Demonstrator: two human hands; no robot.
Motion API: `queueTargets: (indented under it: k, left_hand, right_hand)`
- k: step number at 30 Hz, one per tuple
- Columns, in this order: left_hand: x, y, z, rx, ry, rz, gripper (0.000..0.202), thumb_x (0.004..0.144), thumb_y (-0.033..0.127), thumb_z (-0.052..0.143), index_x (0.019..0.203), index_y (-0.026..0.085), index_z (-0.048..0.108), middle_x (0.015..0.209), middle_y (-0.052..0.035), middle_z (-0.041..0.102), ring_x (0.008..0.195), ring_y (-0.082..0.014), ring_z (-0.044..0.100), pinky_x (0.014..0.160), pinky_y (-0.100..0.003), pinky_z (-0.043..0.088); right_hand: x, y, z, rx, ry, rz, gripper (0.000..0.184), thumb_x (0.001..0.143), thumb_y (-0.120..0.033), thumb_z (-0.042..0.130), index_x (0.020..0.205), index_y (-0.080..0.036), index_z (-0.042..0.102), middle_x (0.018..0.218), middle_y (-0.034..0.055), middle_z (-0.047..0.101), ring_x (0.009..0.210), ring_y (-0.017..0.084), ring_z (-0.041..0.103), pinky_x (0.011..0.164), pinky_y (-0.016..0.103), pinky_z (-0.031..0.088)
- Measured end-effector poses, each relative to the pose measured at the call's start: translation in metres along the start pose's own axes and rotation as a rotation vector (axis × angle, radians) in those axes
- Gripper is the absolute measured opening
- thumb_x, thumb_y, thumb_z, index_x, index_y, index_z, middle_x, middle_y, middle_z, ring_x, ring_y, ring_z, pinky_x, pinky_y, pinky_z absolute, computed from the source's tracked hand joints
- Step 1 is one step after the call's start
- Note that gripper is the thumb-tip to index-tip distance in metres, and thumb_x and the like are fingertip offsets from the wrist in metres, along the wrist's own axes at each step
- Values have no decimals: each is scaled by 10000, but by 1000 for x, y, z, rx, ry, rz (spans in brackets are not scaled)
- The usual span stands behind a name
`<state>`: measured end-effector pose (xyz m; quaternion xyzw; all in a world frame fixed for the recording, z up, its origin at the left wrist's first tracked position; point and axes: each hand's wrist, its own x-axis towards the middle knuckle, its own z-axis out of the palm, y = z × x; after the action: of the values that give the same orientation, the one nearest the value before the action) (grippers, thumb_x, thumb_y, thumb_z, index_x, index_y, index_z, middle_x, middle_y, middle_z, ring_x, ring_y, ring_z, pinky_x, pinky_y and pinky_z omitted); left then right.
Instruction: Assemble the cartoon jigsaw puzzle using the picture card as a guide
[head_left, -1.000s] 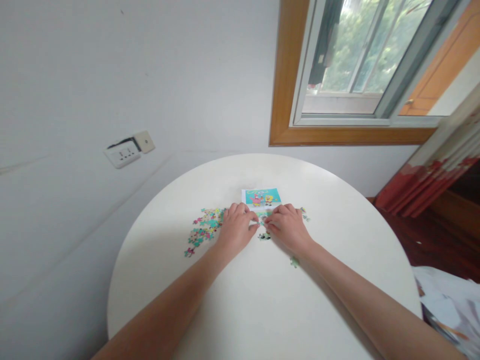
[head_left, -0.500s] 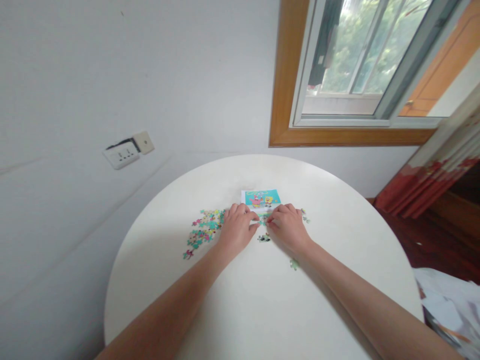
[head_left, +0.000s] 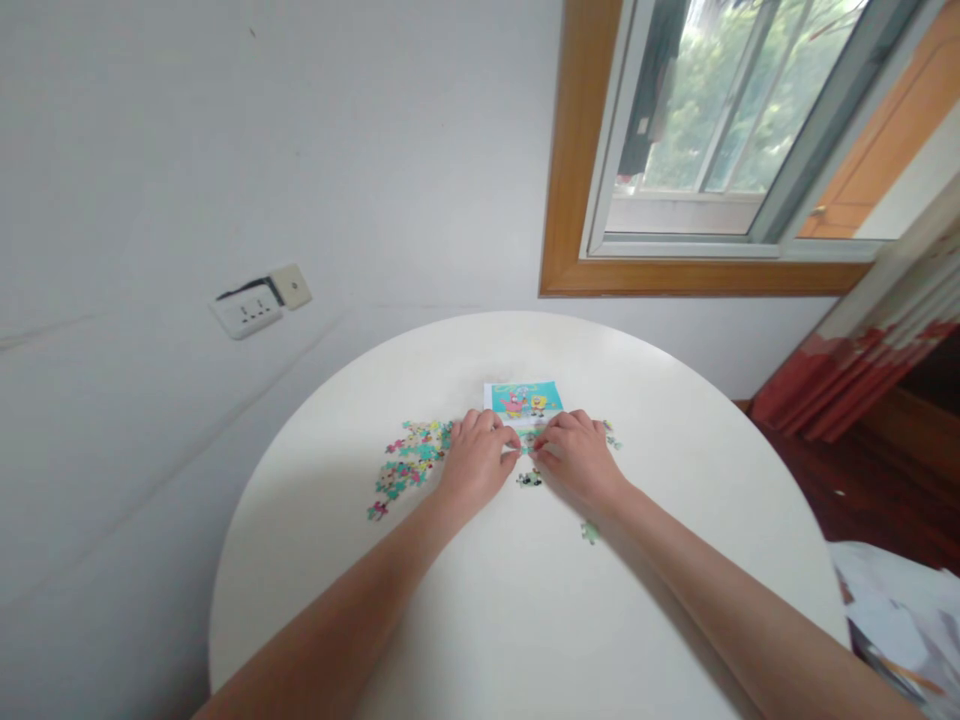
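Both my hands rest on a round white table (head_left: 525, 620), fingertips meeting over small jigsaw pieces. My left hand (head_left: 474, 458) is curled, its thumb and fingers pinched at a puzzle piece (head_left: 527, 443) between the hands. My right hand (head_left: 579, 455) is curled the same way and pinches at the same spot. Just beyond the fingers lies a small cartoon picture card (head_left: 523, 399). A joined cluster of dark pieces (head_left: 529, 479) lies just below the thumbs.
A heap of loose coloured pieces (head_left: 405, 465) spreads left of my left hand. One stray piece (head_left: 589, 532) lies by my right wrist, a few more (head_left: 610, 436) beyond my right hand. A wall socket (head_left: 247, 308), window (head_left: 720, 140) and curtain (head_left: 862, 340) surround the table.
Hardly anything has moved. The hands stay pinched together at the same spot; only the camera view has shifted slightly.
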<state>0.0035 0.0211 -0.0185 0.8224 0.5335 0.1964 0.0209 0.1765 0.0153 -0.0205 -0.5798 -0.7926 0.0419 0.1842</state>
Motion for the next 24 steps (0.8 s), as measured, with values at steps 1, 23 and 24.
queueTargets:
  k: [1,23,24]
  left_hand:
    - [0,0,0,-4,-2,1,107,792,246,633,882,257,691,980,-44,556,1018,-229,455,926,-384,351]
    - [-4,-4,-3,-99,-20,8,153,749,256,693,897,264,659,1011,-32,543,1056,-230,448,963,-402,338]
    - [-5,-4,-3,-100,-21,7,161,748,253,694,904,265,657,1011,-31,543,1059,-231,446,965,-403,337]
  right_hand:
    - [0,0,0,9,-5,5,128,813,-254,591,859,-268,709,994,38,623,1013,221,449,798,347,277]
    - [-2,6,3,-12,47,53,162,795,-360,630,923,-287,696,1005,42,609,1014,232,443,824,364,275]
    - [-2,5,2,-17,43,46,148,799,-355,625,908,-290,701,1003,42,606,1014,232,440,823,365,274]
